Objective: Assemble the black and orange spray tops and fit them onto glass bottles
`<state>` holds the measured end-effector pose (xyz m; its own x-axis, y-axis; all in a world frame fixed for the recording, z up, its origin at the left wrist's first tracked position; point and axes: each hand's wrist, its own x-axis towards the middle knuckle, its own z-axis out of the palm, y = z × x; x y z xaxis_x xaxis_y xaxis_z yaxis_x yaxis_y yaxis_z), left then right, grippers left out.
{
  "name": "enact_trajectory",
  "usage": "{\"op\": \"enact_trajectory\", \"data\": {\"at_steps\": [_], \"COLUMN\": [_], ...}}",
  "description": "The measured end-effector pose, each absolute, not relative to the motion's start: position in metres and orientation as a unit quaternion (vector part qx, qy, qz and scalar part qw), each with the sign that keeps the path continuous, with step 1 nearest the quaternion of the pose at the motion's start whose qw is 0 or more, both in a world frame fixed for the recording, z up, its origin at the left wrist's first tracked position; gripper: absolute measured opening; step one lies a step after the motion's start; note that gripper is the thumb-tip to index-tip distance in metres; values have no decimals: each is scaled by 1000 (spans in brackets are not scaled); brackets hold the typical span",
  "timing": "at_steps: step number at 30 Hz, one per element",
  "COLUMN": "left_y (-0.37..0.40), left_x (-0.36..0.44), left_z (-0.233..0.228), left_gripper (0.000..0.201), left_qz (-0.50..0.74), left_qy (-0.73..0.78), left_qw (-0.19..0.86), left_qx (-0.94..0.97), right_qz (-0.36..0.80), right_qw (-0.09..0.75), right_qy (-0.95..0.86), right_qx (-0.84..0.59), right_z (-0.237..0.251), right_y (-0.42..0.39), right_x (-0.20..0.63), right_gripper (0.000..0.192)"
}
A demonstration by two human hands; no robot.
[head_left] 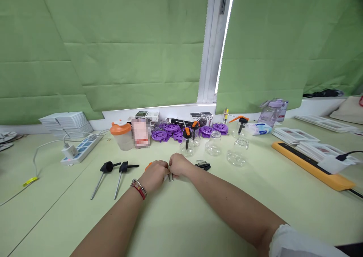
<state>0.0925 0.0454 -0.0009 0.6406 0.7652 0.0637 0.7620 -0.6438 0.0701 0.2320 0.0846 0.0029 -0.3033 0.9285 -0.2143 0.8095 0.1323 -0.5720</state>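
Observation:
My left hand (pixel 155 175) and my right hand (pixel 179 165) meet low over the middle of the table, fingers curled together. Two thin metal pins (pixel 171 177) stick out below the fingertips; what the fingers grip is mostly hidden. Behind my left hand shows the edge of an orange part (pixel 148 166). A metal spring (pixel 202 162) and black plastic pieces (pixel 204 167) lie just right of my right hand. To the left rest two black plastic heads (pixel 107 167) (pixel 124 167) with metal rods. Beyond my hands stand small glass jars (pixel 213 146), one carrying a black and orange top (pixel 187 133).
Purple plastic wheels (pixel 170 132) pile up at the back. An orange-lidded cup (pixel 121 136) and a white power strip (pixel 83 149) sit to the left. On the right are a yellow-orange power strip (pixel 312 166), white framed cards (pixel 296 135) and a purple bottle (pixel 270 112).

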Motion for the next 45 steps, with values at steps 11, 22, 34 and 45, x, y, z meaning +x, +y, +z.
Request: {"op": "enact_trajectory", "data": {"at_steps": [11, 22, 34, 45], "left_y": [46, 41, 42, 32], "left_x": [91, 95, 98, 105], "left_z": [-2, 0, -2, 7], "left_gripper": [26, 49, 36, 58], "left_qz": [53, 52, 64, 361], "left_qy": [427, 411, 406, 415], "left_qw": [4, -4, 39, 87], "left_qx": [902, 910, 911, 831], "right_qz": [365, 106, 123, -40], "right_qw": [139, 341, 312, 371], "right_qy": [-720, -682, -678, -761], "right_qx": [-573, -638, -654, -532], "right_z": [-1, 21, 11, 44], "right_y": [80, 96, 133, 75], "right_x": [243, 319, 299, 293], "right_gripper": [39, 39, 49, 54]}}
